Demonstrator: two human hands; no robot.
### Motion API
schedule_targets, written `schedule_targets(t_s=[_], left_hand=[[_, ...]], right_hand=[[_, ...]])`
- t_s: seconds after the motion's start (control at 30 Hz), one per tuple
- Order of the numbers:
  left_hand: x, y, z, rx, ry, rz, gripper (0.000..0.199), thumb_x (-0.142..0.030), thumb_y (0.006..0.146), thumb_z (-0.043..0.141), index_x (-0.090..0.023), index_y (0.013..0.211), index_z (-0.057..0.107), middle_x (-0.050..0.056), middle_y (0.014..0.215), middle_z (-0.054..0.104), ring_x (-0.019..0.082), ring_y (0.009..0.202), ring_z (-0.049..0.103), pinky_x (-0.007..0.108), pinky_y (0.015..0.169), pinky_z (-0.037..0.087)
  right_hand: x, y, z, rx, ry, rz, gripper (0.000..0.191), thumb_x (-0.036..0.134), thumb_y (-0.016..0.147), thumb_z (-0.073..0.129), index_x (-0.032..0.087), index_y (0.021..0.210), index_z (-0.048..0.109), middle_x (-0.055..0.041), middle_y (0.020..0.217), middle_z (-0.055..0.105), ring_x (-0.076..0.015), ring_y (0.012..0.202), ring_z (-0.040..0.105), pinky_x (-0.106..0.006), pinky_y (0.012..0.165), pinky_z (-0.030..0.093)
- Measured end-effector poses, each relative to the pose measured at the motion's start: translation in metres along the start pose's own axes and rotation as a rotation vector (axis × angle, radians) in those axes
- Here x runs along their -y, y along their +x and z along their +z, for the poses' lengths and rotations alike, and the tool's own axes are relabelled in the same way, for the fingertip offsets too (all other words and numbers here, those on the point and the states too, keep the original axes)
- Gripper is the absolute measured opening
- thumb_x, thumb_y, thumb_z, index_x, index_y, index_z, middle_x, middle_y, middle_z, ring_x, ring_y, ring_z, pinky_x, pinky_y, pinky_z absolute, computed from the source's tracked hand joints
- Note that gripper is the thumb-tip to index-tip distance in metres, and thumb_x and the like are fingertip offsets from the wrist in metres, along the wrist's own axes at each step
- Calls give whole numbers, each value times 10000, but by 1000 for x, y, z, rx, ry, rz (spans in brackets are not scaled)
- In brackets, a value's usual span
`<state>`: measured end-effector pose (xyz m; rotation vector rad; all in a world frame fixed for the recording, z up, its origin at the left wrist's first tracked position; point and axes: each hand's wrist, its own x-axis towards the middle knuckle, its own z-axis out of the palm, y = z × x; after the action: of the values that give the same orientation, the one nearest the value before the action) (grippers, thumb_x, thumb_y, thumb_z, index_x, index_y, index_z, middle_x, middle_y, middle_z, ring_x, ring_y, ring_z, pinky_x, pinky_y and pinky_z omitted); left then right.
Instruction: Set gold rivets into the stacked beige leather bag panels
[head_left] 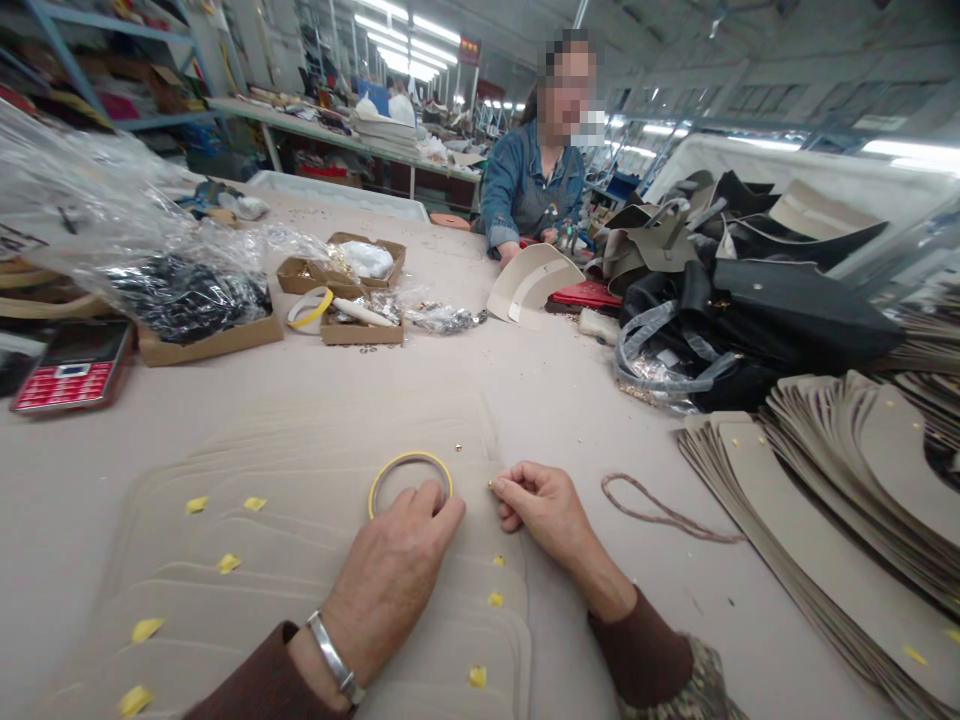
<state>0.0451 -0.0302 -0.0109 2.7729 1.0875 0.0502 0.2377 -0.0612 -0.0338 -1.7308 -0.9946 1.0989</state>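
My left hand [409, 560], with a metal band on its wrist, grips the lower edge of a roll of yellow tape [373, 488]. The roll rests over overlapping beige panels [300, 590]. Just right of it, my right hand [546, 505] is closed, thumb and forefinger pinching a tiny gold-coloured piece [491, 484]. A similar small metal piece [458, 448] lies on the panels above the hands. Small yellow tape bits [229, 563] are stuck along both sides of the panels. The fingertips of my left hand are partly hidden.
A co-worker [534, 180] is across the table. Curved beige strips [817, 530] are stacked at right, below a black bag [795, 320]. A looped cord [652, 515] lies beside my right hand. Cardboard boxes [360, 333] and a red-keyed phone [79, 365] stand at left.
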Motion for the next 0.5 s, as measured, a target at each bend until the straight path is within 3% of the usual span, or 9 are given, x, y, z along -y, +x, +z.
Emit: schedule_targets(t_s=[0.27, 0.43, 0.5], left_hand=[[0, -2, 2, -9, 13, -2, 203, -39, 864, 411, -214, 877, 513, 28, 855, 526, 189, 755, 521, 285, 631, 462], [0, -4, 0, 21, 22, 0, 218, -21, 861, 408, -209, 874, 517, 31, 840, 535, 198, 753, 530, 303, 645, 477], [0, -4, -1, 37, 16, -4, 223, -18, 864, 403, -208, 878, 519, 31, 834, 536, 200, 752, 535, 307, 647, 480]], right_hand=[[7, 2, 10, -25, -162, -41, 164, 307, 766, 587, 162, 691, 607, 55, 497, 527, -84, 391, 504, -173, 371, 417], [7, 0, 6, -85, -215, -51, 238, 319, 764, 618, 177, 951, 580, 85, 485, 527, -102, 341, 477, -179, 306, 372], [4, -4, 1, -80, -176, -23, 220, 345, 769, 626, 174, 900, 580, 66, 499, 558, -101, 364, 499, -183, 341, 405]])
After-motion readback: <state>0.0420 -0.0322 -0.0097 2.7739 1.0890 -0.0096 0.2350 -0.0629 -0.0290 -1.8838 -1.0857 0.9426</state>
